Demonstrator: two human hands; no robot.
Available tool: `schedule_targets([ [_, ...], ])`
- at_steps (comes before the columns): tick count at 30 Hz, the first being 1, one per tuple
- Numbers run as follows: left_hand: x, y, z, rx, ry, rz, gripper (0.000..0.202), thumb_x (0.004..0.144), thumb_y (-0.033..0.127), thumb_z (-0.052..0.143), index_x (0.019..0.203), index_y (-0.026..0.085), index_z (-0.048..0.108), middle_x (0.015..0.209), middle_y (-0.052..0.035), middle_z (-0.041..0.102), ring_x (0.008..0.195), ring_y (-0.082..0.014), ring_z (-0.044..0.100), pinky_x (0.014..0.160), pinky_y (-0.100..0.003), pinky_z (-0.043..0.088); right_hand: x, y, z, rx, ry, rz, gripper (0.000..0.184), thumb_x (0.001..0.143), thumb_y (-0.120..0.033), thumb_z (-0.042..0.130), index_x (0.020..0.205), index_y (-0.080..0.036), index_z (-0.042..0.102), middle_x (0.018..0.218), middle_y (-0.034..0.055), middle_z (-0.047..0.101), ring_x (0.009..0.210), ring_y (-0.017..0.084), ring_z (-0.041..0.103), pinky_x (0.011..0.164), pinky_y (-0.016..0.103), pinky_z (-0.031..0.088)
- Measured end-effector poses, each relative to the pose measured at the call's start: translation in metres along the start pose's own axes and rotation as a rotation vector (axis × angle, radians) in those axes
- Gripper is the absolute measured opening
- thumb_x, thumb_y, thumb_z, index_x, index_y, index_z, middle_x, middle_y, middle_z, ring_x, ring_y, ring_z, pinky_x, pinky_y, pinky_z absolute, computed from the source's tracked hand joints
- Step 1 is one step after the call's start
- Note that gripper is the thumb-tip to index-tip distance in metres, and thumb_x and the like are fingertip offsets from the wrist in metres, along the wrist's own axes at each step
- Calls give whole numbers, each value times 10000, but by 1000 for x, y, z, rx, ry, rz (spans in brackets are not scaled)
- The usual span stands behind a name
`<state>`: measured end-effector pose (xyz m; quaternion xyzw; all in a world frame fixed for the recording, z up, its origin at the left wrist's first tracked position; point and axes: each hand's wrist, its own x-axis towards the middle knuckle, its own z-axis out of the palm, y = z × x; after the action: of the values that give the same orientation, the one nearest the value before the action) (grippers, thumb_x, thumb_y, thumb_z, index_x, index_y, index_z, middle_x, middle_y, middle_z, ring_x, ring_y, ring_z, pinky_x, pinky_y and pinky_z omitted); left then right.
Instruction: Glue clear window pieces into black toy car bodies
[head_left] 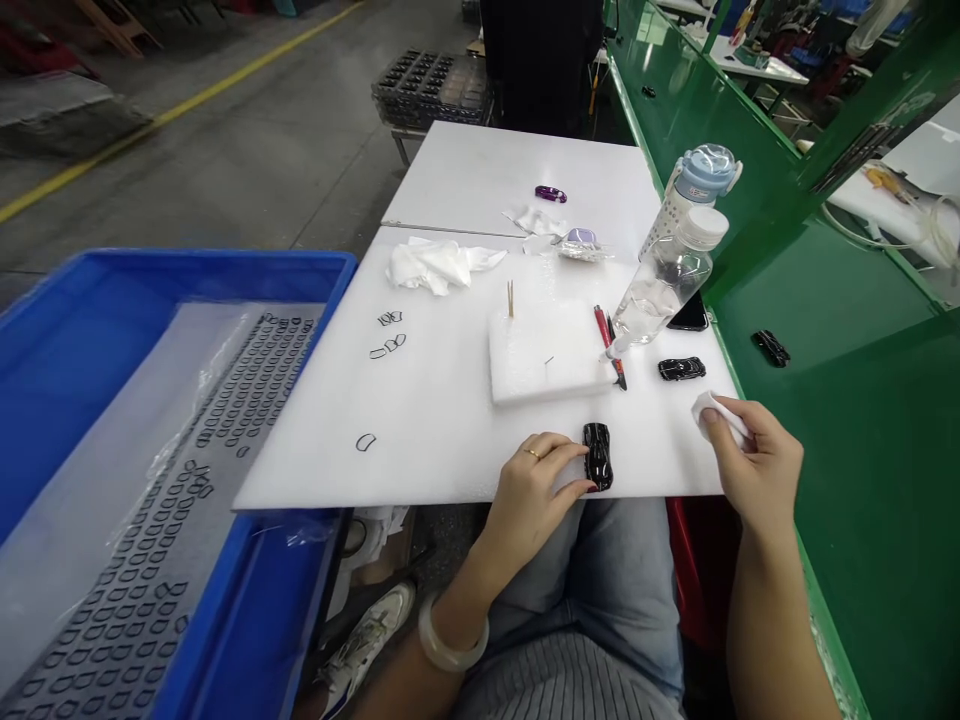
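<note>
While the left grip (527, 492) pinches a black car (599, 455), the right grip (763, 465) clutches cloth (703, 405).

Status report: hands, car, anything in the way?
Left hand touching black car, near table edge. Right hand pinching white cloth. Foam block beyond, not between hands.

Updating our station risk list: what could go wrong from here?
1. The black toy car touched by the left hand sits by the near edge of the table; a nudge might drop it.
2. The lone black frame piece lies loose and could get brushed away.
3. The clear plastic bottle stands near another black toy car; it might topple onto it.
</note>
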<state>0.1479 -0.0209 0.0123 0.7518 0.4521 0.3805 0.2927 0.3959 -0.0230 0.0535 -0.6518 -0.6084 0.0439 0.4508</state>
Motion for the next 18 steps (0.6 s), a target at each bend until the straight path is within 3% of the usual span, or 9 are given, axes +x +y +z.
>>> schedule_targets([
  [18, 2, 4, 1, -11, -8, -47, 374, 714, 153, 788, 1057, 200, 648, 983, -35, 669, 931, -212, 627, 820, -354, 535, -15, 5, 11, 11, -106, -7, 132, 883, -318, 645, 916, -208, 709, 778, 6, 655, 649, 134, 536, 549, 265, 365],
])
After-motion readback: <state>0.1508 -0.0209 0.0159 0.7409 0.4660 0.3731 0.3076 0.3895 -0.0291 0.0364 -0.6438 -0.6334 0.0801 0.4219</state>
